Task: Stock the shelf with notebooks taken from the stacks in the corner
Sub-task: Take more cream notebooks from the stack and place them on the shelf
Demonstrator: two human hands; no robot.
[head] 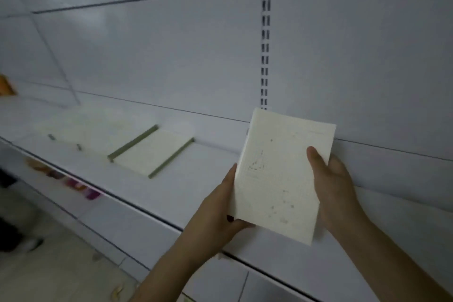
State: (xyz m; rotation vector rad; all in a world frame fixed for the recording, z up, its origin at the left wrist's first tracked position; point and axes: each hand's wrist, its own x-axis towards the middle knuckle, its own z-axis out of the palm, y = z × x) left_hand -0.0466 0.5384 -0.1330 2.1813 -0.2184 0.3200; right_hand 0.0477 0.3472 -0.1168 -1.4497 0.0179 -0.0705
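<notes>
Head view. Cream, speckled, rectangular paper notebook stack [282, 176] held tilted above white metal shelf [186, 193], near slotted upright [266, 39]. Left hand [220, 208] grips stack's lower left edge, fingers curled under. Right hand [335, 186] pinches right edge, thumb on cover. Left of held stack: cream notebooks with olive spines [152, 149] lie flat on shelf, paler ones beyond, blurred. Judgement: stocking partway; held stack not yet placed, much bare shelf left. Corner stacks not visible.

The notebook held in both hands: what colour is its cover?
Cream notebook, faintly speckled; head view.
</notes>
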